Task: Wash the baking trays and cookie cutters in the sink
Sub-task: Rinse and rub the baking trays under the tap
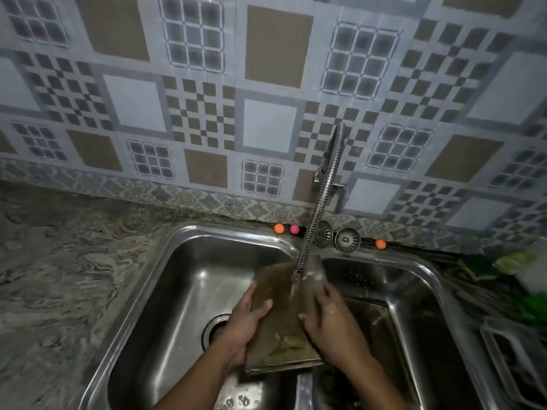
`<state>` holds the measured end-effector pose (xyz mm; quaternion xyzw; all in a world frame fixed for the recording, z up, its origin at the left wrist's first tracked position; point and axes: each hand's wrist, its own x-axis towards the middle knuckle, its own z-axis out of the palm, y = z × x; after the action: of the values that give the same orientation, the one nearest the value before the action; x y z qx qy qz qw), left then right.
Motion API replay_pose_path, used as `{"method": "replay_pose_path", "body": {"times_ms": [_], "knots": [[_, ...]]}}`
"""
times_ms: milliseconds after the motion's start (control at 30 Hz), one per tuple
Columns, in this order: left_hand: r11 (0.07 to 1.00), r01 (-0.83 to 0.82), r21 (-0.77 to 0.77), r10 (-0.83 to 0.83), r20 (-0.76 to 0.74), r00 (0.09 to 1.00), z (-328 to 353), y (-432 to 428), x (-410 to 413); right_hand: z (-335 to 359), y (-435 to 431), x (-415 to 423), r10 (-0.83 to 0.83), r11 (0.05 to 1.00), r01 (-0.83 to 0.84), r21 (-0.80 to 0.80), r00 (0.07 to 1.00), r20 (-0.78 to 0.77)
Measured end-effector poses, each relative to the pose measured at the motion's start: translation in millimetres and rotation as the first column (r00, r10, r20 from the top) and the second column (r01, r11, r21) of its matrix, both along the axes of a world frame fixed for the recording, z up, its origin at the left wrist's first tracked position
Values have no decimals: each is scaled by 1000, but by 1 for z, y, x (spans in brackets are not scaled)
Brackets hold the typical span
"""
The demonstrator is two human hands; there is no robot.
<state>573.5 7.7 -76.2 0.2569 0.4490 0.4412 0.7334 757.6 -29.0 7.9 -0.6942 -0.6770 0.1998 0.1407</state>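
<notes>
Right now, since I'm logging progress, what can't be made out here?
Head view:
- Tray underside: faces away; left hand and right hand cover its sides.
- Right basin contents: too dark, partly behind the right hand.
- Green thing: blurred, cut by the right edge.
- Cookie cutters: none discernible.

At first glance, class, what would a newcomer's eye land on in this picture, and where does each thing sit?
First, the brown baking tray, held by the left hand and right hand over the double sink's divider, under water from the coiled metal faucet. Next, the patterned wall tiles behind, then an orange ball and a pink ball side by side at the sink's back edge.
</notes>
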Motion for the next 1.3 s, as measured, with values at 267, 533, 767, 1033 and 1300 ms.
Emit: {"method": "replay_pose_path", "body": {"times_ms": [267, 533, 767, 1033, 1300], "knots": [[995, 92, -46, -81, 212, 974, -28, -11, 19, 21, 29, 9, 363, 878, -151, -454, 829, 426], [990, -128, -67, 134, 104, 985, -6, 7, 6, 3, 58, -32, 559, 825, -455, -336, 746, 361], [987, -152, -58, 158, 105, 982, -13, 11, 7, 7, 43, -6, 374, 926, -315, -208, 841, 390], [995, -89, -47, 90, 1, 996, 5, 10, 16, -14, 83, -39, 353, 935, -336, -114, 847, 397], [982, -182, -47, 181, -35, 983, 5, 17, 0, -13, 25, -26, 401, 916, -368, -163, 867, 295]]}}
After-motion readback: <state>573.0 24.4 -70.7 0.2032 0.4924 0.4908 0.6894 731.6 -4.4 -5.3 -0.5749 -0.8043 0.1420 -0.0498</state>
